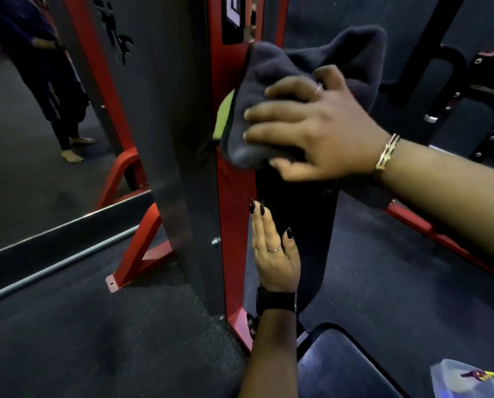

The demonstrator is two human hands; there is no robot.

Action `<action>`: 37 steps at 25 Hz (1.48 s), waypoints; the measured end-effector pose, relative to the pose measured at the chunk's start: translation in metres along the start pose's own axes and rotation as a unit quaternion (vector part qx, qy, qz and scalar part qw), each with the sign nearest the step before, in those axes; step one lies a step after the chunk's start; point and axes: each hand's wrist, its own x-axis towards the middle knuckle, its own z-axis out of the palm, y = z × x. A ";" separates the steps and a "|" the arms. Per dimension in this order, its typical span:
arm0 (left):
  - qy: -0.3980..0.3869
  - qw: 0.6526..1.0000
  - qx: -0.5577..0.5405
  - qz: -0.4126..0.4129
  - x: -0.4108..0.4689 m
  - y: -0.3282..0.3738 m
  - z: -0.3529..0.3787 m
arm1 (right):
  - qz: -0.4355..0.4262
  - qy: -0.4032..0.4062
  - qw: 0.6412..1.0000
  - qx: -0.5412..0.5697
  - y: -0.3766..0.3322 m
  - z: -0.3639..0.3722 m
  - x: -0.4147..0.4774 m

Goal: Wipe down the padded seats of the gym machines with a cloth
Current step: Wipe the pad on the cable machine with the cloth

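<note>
A black padded backrest [306, 225] stands upright against the red machine frame [234, 202]. My right hand [314, 127] presses a dark grey cloth [271, 81] against the top of the pad, fingers spread over the cloth and thumb under its lower fold. Lower down, my left hand [271, 251] lies flat with straight fingers against the pad's left edge. The black padded seat [346, 366] shows at the bottom right.
A clear plastic bottle [464, 380] lies on the seat's right corner. A grey steel shroud [176, 139] rises left of the frame. A wall mirror at left reflects a standing person [53, 81]. More red and black machine parts [469, 90] stand at right.
</note>
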 end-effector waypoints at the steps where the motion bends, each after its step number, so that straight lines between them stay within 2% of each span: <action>1: 0.000 1.000 -0.004 -0.001 0.000 0.000 0.000 | 0.062 -0.001 0.998 0.030 0.005 -0.002 0.003; 3: 0.004 1.000 -0.005 -0.005 0.000 0.000 0.000 | 0.133 0.015 0.990 0.040 -0.001 0.001 0.002; 4: 0.005 1.000 0.000 -0.007 -0.001 0.000 0.001 | 0.120 0.024 0.992 0.017 -0.010 0.005 -0.002; 8: 0.005 0.999 0.034 -0.013 -0.001 -0.001 0.001 | -0.064 0.029 0.995 -0.064 -0.034 0.014 -0.023; 9: 0.005 0.999 0.041 -0.012 -0.001 -0.001 0.000 | -0.080 0.032 0.994 -0.071 -0.028 0.012 -0.022; 10: 0.003 0.999 0.043 -0.011 0.000 -0.001 0.000 | -0.061 0.041 0.995 -0.066 -0.021 0.010 -0.017; 12: 0.001 0.999 0.031 -0.018 0.001 0.002 -0.001 | 0.079 0.049 0.995 0.018 0.002 0.015 -0.011; 13: 0.001 0.999 0.020 -0.036 0.003 0.007 -0.001 | 0.183 0.047 0.977 0.096 0.016 0.020 -0.012; 14: 0.001 0.998 0.007 -0.061 0.006 0.013 0.000 | 0.271 0.050 0.943 0.187 0.029 0.026 -0.017; 17: -0.002 0.995 0.004 -0.104 0.024 0.029 0.002 | 0.396 0.136 0.804 0.422 0.036 0.050 -0.047; 19: -0.007 0.995 0.020 -0.094 0.041 0.034 0.001 | 0.456 0.166 0.733 0.477 0.016 0.059 -0.067; 23: -0.025 0.997 0.050 -0.053 0.077 0.041 -0.004 | 0.564 0.209 0.671 0.433 -0.028 0.072 -0.093; 26: -0.055 0.995 0.080 -0.017 0.105 0.049 -0.007 | 0.611 0.263 0.612 0.427 -0.039 0.062 -0.091; 28: -0.097 0.989 0.110 0.028 0.126 0.062 -0.009 | 0.612 0.304 0.577 0.447 -0.035 0.042 -0.082; 30: -0.176 0.972 0.138 0.073 0.148 0.085 -0.008 | 0.598 0.333 0.571 0.453 -0.026 0.022 -0.073; 31: -0.234 0.960 0.142 0.068 0.159 0.098 -0.005 | 0.592 0.341 0.570 0.457 -0.022 0.015 -0.069; 33: -0.355 0.928 0.108 0.002 0.178 0.128 0.001 | 0.590 0.357 0.542 0.480 -0.017 -0.001 -0.061; 35: -0.419 0.904 0.023 -0.076 0.187 0.151 0.005 | 0.596 0.389 0.457 0.534 -0.011 -0.013 -0.053; 37: -0.436 0.892 -0.061 -0.101 0.186 0.168 0.003 | 0.620 0.394 0.359 0.576 -0.005 -0.031 -0.046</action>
